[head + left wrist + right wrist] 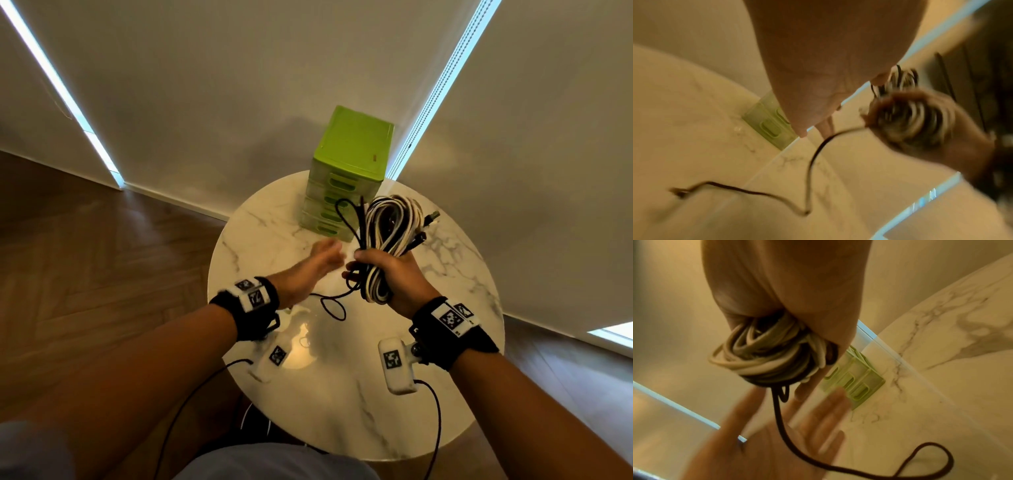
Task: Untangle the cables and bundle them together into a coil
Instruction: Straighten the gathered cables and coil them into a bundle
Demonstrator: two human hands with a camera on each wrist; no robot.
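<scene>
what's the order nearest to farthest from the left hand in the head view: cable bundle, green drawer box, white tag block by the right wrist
From the left hand:
1. cable bundle, just to its right, gripped by the right hand.
2. green drawer box, ahead at the table's far edge.
3. white tag block, back toward the person, under the right wrist.

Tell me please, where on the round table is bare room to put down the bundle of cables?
The left part of the table, left of the green drawer box, is bare. So is the right part, between the bundle in the right hand and the rim. The middle is crowded: the left hand and a loose black cable.
</scene>
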